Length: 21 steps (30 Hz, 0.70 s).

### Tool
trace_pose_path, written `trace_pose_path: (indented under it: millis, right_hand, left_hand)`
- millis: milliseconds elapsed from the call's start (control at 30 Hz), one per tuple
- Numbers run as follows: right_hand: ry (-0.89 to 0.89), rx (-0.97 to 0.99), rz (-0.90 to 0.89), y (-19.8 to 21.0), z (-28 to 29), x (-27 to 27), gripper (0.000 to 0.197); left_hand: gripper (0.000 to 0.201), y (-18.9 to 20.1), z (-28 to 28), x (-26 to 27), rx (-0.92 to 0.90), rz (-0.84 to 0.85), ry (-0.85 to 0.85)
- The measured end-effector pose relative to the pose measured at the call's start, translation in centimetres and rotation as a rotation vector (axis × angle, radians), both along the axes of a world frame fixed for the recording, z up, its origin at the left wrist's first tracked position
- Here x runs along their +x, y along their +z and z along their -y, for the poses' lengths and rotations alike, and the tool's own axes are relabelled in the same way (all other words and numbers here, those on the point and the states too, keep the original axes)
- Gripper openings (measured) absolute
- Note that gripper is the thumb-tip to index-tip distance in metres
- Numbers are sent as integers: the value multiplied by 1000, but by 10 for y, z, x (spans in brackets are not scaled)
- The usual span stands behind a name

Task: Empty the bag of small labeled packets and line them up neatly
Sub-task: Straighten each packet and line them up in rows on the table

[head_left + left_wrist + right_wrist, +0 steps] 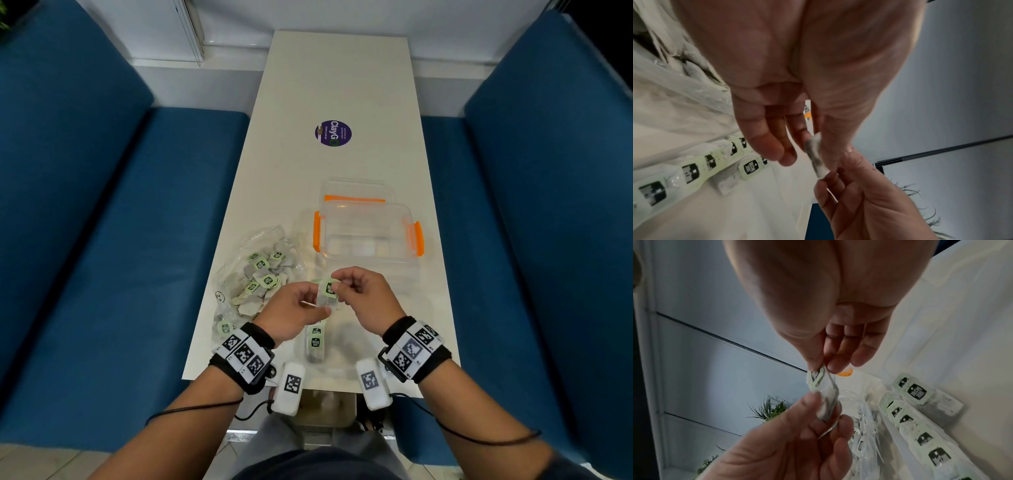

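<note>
A clear plastic bag (251,274) full of small packets with green labels lies on the left of the white table (342,102). Both hands hold one packet (327,294) (815,155) (823,391) above the table's near middle. My right hand (346,282) pinches its green label end at the top; my left hand (310,308) pinches its lower end between thumb and fingers. Below the hands a row of packets (315,339) (690,173) (920,415) lies on the table, labels up.
A clear plastic box (368,233) with orange clips stands just beyond the hands, its lid behind it. A round purple sticker (333,133) is farther up the table. Blue benches (102,240) flank both sides.
</note>
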State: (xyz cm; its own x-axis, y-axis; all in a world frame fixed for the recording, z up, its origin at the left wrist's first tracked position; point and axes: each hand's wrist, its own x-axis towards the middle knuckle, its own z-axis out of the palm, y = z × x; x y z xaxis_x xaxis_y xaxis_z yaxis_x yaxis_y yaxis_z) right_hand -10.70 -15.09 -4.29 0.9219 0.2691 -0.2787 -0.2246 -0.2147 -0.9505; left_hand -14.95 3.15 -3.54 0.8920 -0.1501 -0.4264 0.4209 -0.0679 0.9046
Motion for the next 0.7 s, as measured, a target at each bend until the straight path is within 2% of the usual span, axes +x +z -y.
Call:
trace_pose_path:
  millis: [67,167,233,333,433,700]
  right_hand:
    - [-3,-5,13,1,0,0,16]
    - [-92,6,34,-1,1,1,14]
    - [-141,-25,30,-2,4,0,8]
    - [-17,-72,-24,-2,7,-6,7]
    - [83,-90,-51,-5,7,-13,9]
    - [-3,-272,-79,-42,14,-8,14]
  left_hand:
    - [4,1,0,1,29,-6,-3]
    - [11,-1,-1,2,70,-5,33]
    - [8,-3,-1,3,87,-7,68]
    - [6,-6,-1,5,83,-32,141]
    - [6,-8,-1,6,69,-66,137]
    - [13,-12,-15,3,116,-135,144]
